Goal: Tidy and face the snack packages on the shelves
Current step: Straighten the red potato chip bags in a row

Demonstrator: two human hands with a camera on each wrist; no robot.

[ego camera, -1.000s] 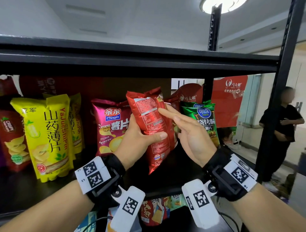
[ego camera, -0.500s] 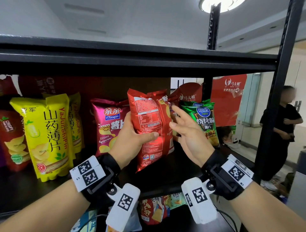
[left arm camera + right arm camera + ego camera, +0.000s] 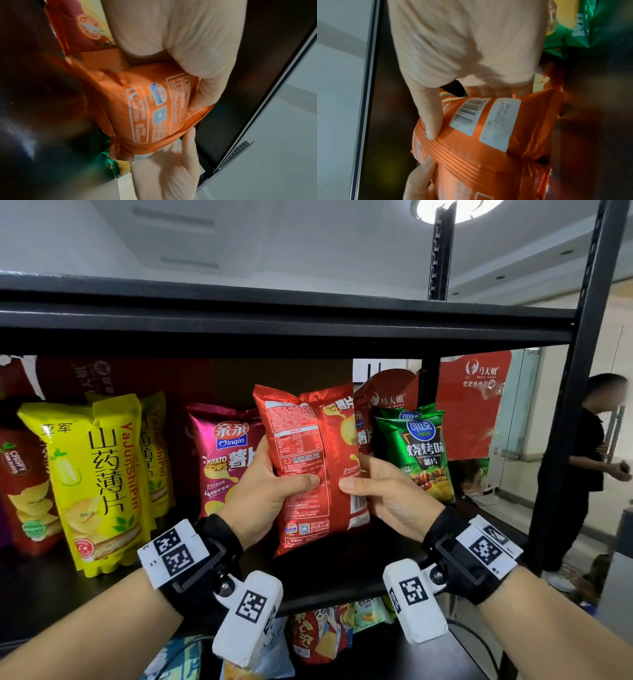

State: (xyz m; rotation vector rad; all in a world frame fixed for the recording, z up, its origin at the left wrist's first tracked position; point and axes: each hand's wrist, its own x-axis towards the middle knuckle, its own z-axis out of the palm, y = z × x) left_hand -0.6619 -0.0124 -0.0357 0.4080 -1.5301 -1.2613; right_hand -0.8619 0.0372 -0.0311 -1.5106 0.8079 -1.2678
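The right hand [image 3: 387, 491] has now joined the left hand [image 3: 270, 491] in gripping the red bag [image 3: 308, 460], held between them above the shelf [image 3: 342, 577], back-side forward, ready for turning.

The red chip bag [image 3: 308, 460] is glossy foil-like plastic film, creased and catching highlights; its bottom seam is ribbed, and a matt white barcode label [image 3: 471, 115] sits on its back. The magenta bag [image 3: 222, 453] and the green bag [image 3: 418, 453] share that shiny metallic film, while the yellow bags [image 3: 92, 484] look smoother and less reflective. The shelf [image 3: 274, 316] is dark matt-painted metal, and its board shows a dull sheen. The wrist straps [image 3: 219, 546] look like black cloth.
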